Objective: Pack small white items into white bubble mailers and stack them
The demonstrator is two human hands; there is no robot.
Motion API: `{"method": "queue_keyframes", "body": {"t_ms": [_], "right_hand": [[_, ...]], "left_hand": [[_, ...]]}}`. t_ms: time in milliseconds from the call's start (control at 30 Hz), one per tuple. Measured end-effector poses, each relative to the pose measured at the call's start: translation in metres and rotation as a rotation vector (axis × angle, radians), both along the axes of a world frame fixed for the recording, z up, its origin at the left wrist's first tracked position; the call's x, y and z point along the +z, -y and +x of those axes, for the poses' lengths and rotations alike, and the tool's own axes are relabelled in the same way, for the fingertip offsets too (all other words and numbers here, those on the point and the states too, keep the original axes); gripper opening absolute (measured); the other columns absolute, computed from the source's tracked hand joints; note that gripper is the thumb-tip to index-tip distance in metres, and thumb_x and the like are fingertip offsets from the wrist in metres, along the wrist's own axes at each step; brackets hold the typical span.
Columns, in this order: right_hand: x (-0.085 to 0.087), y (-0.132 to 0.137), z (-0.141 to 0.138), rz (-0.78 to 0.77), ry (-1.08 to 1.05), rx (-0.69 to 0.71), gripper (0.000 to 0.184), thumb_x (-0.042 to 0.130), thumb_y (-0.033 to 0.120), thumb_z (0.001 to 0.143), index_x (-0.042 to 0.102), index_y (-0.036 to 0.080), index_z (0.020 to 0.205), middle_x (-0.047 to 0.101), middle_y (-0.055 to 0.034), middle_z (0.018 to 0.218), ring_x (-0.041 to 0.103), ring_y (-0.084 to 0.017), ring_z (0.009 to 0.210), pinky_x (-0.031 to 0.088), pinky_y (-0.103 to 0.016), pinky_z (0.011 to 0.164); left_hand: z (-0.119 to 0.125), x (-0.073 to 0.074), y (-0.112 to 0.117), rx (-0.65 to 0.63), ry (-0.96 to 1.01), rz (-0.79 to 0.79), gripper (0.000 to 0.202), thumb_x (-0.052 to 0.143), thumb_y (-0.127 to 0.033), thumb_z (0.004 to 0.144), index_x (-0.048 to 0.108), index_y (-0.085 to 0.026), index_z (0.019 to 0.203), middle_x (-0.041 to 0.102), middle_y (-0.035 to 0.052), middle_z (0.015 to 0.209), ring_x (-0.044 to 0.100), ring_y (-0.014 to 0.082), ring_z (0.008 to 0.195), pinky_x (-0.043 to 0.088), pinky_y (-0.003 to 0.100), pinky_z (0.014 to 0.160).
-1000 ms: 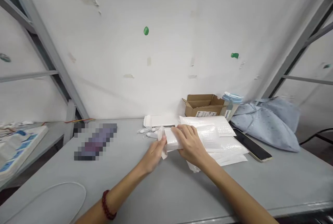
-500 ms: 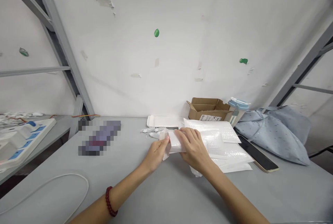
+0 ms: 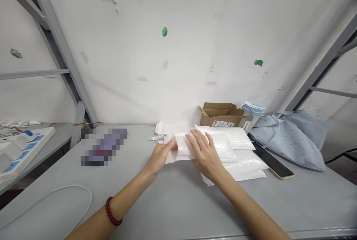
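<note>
A white bubble mailer [image 3: 182,147] is between my two hands, a little above the table. My left hand [image 3: 160,156] pinches its thin, see-through left end between thumb and fingers. Over its middle lies my right hand [image 3: 205,154], fingers across the top and thumb at the near edge. Further right, more white bubble mailers [image 3: 245,162] lie in a loose pile, partly under the held one. Behind my left hand are a flat white box [image 3: 160,127] and a small white cable [image 3: 156,138], both partly hidden.
An open cardboard box [image 3: 220,112] and a blue-lidded cup [image 3: 252,112] stand by the wall. At right are a phone [image 3: 275,164] and a light-blue cloth bag [image 3: 290,139]. A white cable [image 3: 89,195] and a blurred-out object [image 3: 107,147] lie left, beyond them a power strip [image 3: 25,151].
My left hand has moved slightly left and the mailer's end is now spread flatter. My right hand's fingers have straightened and spread on it. The view has shifted a little.
</note>
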State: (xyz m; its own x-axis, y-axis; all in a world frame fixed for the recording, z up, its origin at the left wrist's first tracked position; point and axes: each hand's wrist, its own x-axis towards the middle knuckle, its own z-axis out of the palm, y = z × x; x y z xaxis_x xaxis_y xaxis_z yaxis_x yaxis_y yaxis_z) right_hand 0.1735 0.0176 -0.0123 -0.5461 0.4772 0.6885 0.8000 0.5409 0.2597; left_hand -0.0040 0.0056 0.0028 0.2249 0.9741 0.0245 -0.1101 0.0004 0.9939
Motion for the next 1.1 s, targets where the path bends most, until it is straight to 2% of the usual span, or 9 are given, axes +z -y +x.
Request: {"method": "queue_keyframes", "body": {"t_ms": [100, 233, 367, 467, 567, 733, 833, 967, 1100], "right_hand": [[-0.004, -0.001, -0.001, 0.042, 0.013, -0.055, 0.059, 0.031, -0.006, 0.072, 0.040, 0.010, 0.128, 0.046, -0.0182, 0.128, 0.035, -0.029, 0.125, 0.028, -0.052, 0.098], [-0.007, -0.002, -0.003, 0.070, 0.040, -0.057, 0.052, 0.030, -0.004, 0.080, 0.040, 0.012, 0.130, 0.045, -0.0168, 0.130, 0.036, -0.026, 0.125, 0.028, -0.051, 0.100], [-0.005, -0.001, -0.004, 0.069, 0.028, -0.072, 0.054, 0.031, -0.006, 0.078, 0.044, 0.013, 0.127, 0.046, -0.0178, 0.129, 0.039, -0.027, 0.123, 0.030, -0.051, 0.098], [-0.005, -0.002, -0.005, 0.094, -0.002, -0.055, 0.050, 0.032, -0.005, 0.079, 0.047, 0.012, 0.124, 0.048, -0.0180, 0.127, 0.041, -0.027, 0.121, 0.030, -0.051, 0.097], [-0.005, -0.004, -0.004, 0.150, -0.020, 0.009, 0.040, 0.036, 0.000, 0.084, 0.050, 0.011, 0.121, 0.053, -0.0159, 0.123, 0.043, -0.025, 0.120, 0.030, -0.048, 0.098], [-0.005, -0.004, -0.005, 0.153, -0.044, 0.042, 0.039, 0.033, -0.001, 0.086, 0.052, 0.011, 0.117, 0.055, -0.0146, 0.121, 0.044, -0.023, 0.119, 0.028, -0.046, 0.099], [-0.004, -0.004, -0.006, 0.154, -0.063, 0.046, 0.040, 0.032, -0.002, 0.085, 0.052, 0.010, 0.116, 0.055, -0.0142, 0.122, 0.045, -0.023, 0.119, 0.027, -0.046, 0.099], [-0.001, -0.004, -0.003, 0.193, -0.060, 0.072, 0.046, 0.028, -0.007, 0.081, 0.050, 0.008, 0.118, 0.055, -0.0144, 0.122, 0.044, -0.021, 0.120, 0.030, -0.044, 0.099], [0.004, 0.000, 0.000, 0.199, -0.046, 0.076, 0.048, 0.026, -0.007, 0.080, 0.049, 0.007, 0.121, 0.053, -0.0152, 0.123, 0.043, -0.021, 0.121, 0.033, -0.043, 0.098]], "left_hand": [[-0.001, 0.002, 0.002, 0.007, 0.030, 0.007, 0.044, 0.047, -0.052, 0.082, 0.069, -0.016, 0.095, 0.069, 0.0071, 0.086, 0.061, 0.0230, 0.085, 0.043, 0.033, 0.084], [-0.001, 0.000, 0.004, 0.101, -0.072, 0.119, 0.041, 0.049, -0.050, 0.081, 0.070, -0.015, 0.088, 0.068, 0.0044, 0.076, 0.060, 0.0212, 0.075, 0.045, 0.032, 0.076], [0.000, 0.002, 0.008, 0.181, -0.103, 0.225, 0.033, 0.049, -0.045, 0.083, 0.068, -0.018, 0.089, 0.066, 0.0013, 0.079, 0.057, 0.0181, 0.077, 0.043, 0.027, 0.073], [0.001, 0.004, 0.009, 0.107, -0.076, 0.201, 0.033, 0.048, -0.043, 0.085, 0.068, -0.018, 0.092, 0.065, 0.0014, 0.079, 0.056, 0.0176, 0.077, 0.043, 0.026, 0.072], [0.002, 0.005, 0.008, 0.027, -0.057, 0.140, 0.035, 0.047, -0.044, 0.084, 0.069, -0.016, 0.085, 0.064, 0.0020, 0.071, 0.055, 0.0173, 0.071, 0.043, 0.026, 0.067], [0.002, 0.004, 0.006, 0.019, -0.085, 0.142, 0.036, 0.048, -0.044, 0.084, 0.068, -0.016, 0.076, 0.062, 0.0011, 0.066, 0.055, 0.0163, 0.069, 0.043, 0.026, 0.067], [0.001, 0.004, 0.006, 0.087, -0.119, 0.184, 0.034, 0.049, -0.044, 0.084, 0.069, -0.017, 0.084, 0.065, 0.0015, 0.074, 0.057, 0.0172, 0.076, 0.045, 0.027, 0.072], [0.000, 0.003, 0.009, 0.253, -0.151, 0.276, 0.031, 0.051, -0.041, 0.082, 0.069, -0.017, 0.089, 0.067, 0.0032, 0.083, 0.059, 0.0185, 0.081, 0.048, 0.028, 0.072], [0.002, 0.002, 0.012, 0.362, -0.054, 0.300, 0.032, 0.053, -0.040, 0.081, 0.061, -0.017, 0.102, 0.066, 0.0056, 0.096, 0.060, 0.0180, 0.082, 0.051, 0.030, 0.069]]}}
